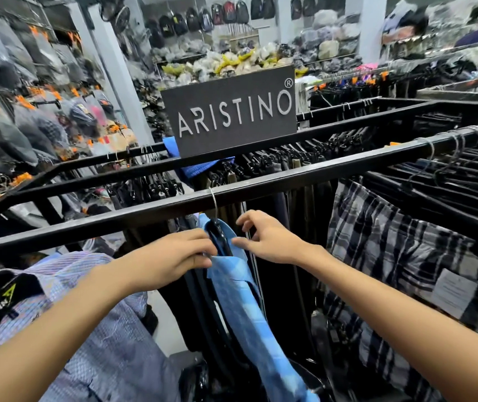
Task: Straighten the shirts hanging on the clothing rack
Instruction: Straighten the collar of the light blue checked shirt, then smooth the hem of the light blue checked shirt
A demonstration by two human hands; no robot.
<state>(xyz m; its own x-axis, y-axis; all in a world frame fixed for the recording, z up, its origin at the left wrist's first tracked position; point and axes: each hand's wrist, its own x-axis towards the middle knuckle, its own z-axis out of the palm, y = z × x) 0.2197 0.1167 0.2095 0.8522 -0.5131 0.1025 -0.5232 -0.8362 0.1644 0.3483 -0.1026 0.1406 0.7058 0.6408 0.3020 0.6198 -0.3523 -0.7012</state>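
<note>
Left hand: the left hand (174, 258) reaches in from the lower left with its fingers curled over the collar of the light blue shirt (249, 309), pinching the fabric beside the black hanger (219, 237).
Right hand: the right hand (271, 242) comes in from the lower right, fingers spread apart and bent, thumb pointing toward the hanger; the fingertips (242, 224) sit at a thin wire just right of the collar, and whether they grip it cannot be told.
Light blue shirt: it hangs below the nearest black rail (304, 177) of the rack, its metal hook (214, 200) looped over that rail, the body of the shirt falling down and to the right between the two forearms.
Left neighbour: a purple-checked shirt (101, 329) with a black neck label lies bunched to the left, under the left forearm.
Right neighbour: a row of black-and-white plaid shirts (391, 250) hangs close together on dark hangers, apart from the blue shirt.
Behind: a dark sign reading ARISTINO (232, 111) stands on the farther rail, above hanging dark trousers (275, 161).
</note>
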